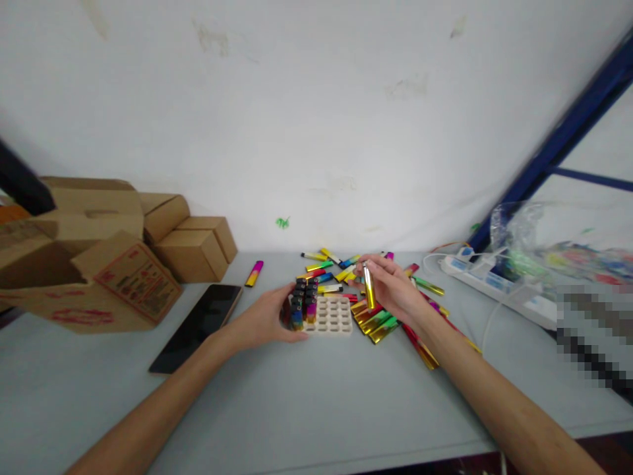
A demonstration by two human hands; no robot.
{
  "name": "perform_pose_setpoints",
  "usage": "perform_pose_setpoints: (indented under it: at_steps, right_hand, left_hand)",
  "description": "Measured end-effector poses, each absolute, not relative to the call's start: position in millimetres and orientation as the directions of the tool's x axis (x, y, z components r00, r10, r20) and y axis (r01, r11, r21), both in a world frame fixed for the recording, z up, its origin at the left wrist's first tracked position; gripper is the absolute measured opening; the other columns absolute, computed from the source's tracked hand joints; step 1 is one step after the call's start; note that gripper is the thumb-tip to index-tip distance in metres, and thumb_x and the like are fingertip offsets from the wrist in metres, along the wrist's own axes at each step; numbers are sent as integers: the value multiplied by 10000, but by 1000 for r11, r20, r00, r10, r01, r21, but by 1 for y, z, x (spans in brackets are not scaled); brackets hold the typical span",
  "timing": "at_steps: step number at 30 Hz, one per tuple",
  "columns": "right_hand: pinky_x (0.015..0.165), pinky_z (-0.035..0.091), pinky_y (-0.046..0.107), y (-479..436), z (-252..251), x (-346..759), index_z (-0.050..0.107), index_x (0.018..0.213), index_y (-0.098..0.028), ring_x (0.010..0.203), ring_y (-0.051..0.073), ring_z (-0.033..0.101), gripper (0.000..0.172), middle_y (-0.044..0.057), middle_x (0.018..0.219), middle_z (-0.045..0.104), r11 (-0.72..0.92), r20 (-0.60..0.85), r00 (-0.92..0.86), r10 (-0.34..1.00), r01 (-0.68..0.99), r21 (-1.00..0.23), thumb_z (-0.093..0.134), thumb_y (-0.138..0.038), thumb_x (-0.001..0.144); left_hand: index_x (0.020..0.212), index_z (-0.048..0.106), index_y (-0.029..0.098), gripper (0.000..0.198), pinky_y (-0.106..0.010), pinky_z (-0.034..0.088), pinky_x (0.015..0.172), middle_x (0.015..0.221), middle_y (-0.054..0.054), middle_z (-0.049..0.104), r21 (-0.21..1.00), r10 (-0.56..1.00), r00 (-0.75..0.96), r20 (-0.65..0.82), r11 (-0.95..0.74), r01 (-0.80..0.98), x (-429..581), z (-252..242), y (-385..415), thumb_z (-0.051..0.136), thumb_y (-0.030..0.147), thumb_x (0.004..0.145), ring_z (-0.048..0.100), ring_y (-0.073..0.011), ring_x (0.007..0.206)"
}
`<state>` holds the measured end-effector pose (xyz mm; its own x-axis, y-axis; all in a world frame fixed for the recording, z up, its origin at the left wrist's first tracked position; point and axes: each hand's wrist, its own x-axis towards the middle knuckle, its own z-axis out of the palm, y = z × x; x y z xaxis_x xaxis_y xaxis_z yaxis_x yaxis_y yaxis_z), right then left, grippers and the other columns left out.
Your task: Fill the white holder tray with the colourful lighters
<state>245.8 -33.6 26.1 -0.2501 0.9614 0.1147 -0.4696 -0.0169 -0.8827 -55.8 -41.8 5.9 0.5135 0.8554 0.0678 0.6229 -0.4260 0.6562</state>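
Observation:
A white slotted tray [340,315] lies flat on the table, with several lighters [310,310] upright in its left columns, black tops up. My left hand [271,314] is wrapped around the tray's left end, thumb at the near corner. Just above and right of the tray, my right hand [390,280] pinches a shiny gold lighter [368,290] between thumb and fingers, its silver top upward and slightly tilted. Under and around that hand lies a loose heap of metallic multicoloured lighters [380,328]; the hand covers part of it.
One purple-and-yellow lighter [254,274] lies apart at the left. A black tablet [200,326] rests near my left forearm. Beyond it stand an open cardboard box [119,290] and smaller boxes [198,251]. A white power strip [499,290] with cables and a clear plastic bag [519,231] are at the right.

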Motion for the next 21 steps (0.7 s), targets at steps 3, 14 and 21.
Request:
perform_pose_setpoints:
  at_steps: [3, 14, 21]
  right_hand:
    - [494, 546, 213, -44, 33, 240, 774, 1024, -247, 599, 96, 640, 300, -19, 914, 723, -9, 146, -300, 943, -463, -886, 898, -436, 827]
    - [400, 221, 187, -55, 38, 236, 592, 1054, -239, 403, 73, 238, 410, -83, 528, 544, 0, 107, -364, 925, -282, -959, 600, -643, 983]
    - [402, 85, 214, -59, 35, 227, 440, 792, -254, 443, 74, 116, 433, -131, 496, 255, -83, -50, -211, 976, -153, -985, 642, -628, 877]
  left_hand:
    - [1207, 621, 172, 703, -341, 565, 691, 1040, -78, 740, 662, 857, 512, 53, -414, 624, -55, 8, -43, 881, 559, 681, 673, -248, 821]
    - [1303, 617, 181, 830, -355, 588, 745, 1034, -96, 763, 665, 857, 514, 37, -405, 627, -56, 5, -40, 902, 598, 644, 712, -312, 914]
    - [1311, 616, 171, 863, -368, 584, 745, 1039, -94, 758, 640, 863, 504, 29, -404, 654, -56, 4, -38, 889, 627, 631, 702, -307, 906]
